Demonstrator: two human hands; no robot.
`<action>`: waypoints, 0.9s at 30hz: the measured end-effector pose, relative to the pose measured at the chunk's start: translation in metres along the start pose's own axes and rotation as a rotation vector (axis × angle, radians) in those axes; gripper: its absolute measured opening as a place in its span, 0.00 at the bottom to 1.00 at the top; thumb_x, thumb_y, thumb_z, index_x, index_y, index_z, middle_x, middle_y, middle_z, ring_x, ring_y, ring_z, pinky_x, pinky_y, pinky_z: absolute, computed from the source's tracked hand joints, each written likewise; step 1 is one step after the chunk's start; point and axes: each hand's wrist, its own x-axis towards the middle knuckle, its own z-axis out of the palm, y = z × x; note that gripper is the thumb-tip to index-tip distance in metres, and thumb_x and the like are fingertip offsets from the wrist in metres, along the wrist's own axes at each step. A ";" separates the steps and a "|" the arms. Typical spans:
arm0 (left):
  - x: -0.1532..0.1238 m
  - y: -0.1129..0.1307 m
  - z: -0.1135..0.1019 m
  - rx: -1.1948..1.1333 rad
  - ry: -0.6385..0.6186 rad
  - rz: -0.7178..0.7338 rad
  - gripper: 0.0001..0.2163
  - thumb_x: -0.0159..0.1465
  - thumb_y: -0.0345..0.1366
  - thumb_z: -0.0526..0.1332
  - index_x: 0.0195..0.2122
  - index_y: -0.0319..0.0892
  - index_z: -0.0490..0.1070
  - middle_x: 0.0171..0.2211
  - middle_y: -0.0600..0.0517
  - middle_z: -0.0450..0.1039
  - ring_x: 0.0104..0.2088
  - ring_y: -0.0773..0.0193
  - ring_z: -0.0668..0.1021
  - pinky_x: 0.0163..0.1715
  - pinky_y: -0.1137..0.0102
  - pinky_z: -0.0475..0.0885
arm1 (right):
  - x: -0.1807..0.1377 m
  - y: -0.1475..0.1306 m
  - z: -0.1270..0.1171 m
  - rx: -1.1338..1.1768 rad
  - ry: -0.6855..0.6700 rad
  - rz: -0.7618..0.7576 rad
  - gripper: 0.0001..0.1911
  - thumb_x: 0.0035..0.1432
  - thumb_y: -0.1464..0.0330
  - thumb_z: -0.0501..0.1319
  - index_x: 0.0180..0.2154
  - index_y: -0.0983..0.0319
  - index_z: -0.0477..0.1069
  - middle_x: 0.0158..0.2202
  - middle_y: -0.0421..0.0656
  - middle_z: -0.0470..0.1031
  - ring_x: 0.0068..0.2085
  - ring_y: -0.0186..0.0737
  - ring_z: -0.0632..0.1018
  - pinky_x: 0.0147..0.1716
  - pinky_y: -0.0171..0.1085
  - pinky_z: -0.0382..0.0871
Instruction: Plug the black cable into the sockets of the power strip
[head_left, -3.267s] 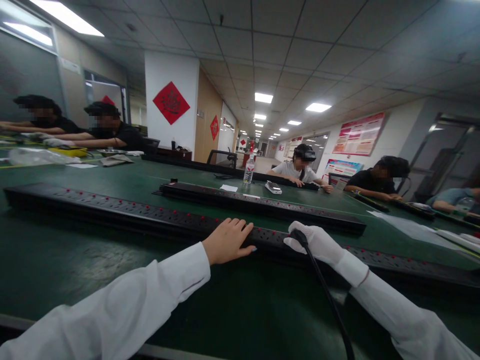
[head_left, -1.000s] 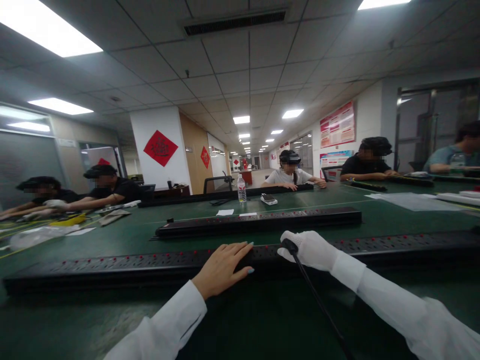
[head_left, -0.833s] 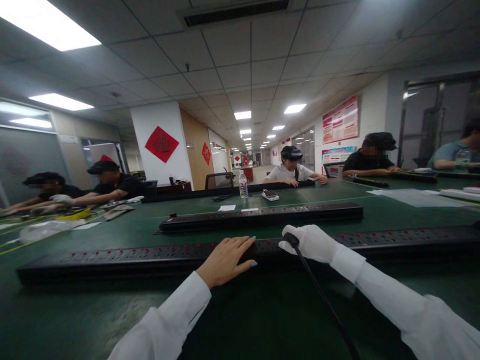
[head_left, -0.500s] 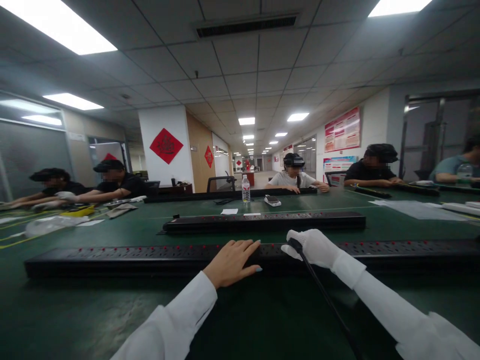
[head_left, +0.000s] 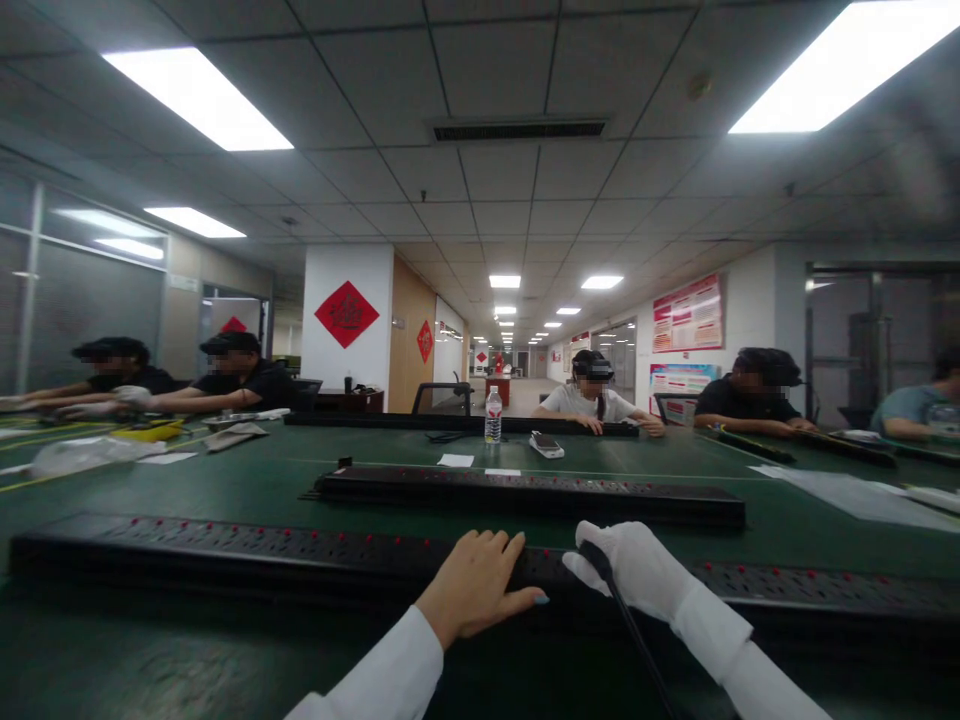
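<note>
A long black power strip with a row of red switches lies across the green table in front of me. My bare left hand rests flat on top of it, fingers stretched out. My right hand, in a white glove, is closed round a black plug pressed against the strip. A black cable runs from the plug down towards me.
A second black power strip lies behind the first, and a third farther back. A water bottle, a phone and paper slips sit mid-table. Several other people work along the left and right sides.
My view has tilted upward, so hands and strip sit lower in the picture. Both hands stay on the strip in the same places.
</note>
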 end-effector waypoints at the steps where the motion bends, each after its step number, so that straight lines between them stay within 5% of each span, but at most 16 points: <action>1: 0.002 0.002 0.001 0.013 0.005 -0.011 0.32 0.60 0.58 0.39 0.53 0.39 0.60 0.38 0.44 0.70 0.40 0.54 0.72 0.39 0.61 0.64 | 0.000 0.000 0.000 -0.017 0.004 -0.004 0.19 0.59 0.54 0.45 0.30 0.59 0.65 0.20 0.40 0.71 0.21 0.33 0.71 0.21 0.30 0.51; 8: 0.007 0.012 0.005 0.049 0.020 -0.051 0.32 0.59 0.59 0.36 0.43 0.38 0.66 0.34 0.44 0.69 0.36 0.54 0.73 0.36 0.61 0.65 | 0.002 -0.002 -0.001 -0.031 0.010 -0.014 0.17 0.57 0.55 0.46 0.29 0.59 0.65 0.20 0.40 0.70 0.21 0.32 0.70 0.21 0.30 0.51; 27: 0.032 0.040 0.020 0.033 0.095 -0.008 0.30 0.58 0.60 0.39 0.40 0.38 0.66 0.32 0.44 0.69 0.35 0.53 0.73 0.33 0.61 0.65 | 0.003 -0.005 -0.005 0.067 0.026 -0.047 0.16 0.56 0.58 0.48 0.26 0.61 0.64 0.24 0.41 0.70 0.24 0.31 0.69 0.24 0.30 0.56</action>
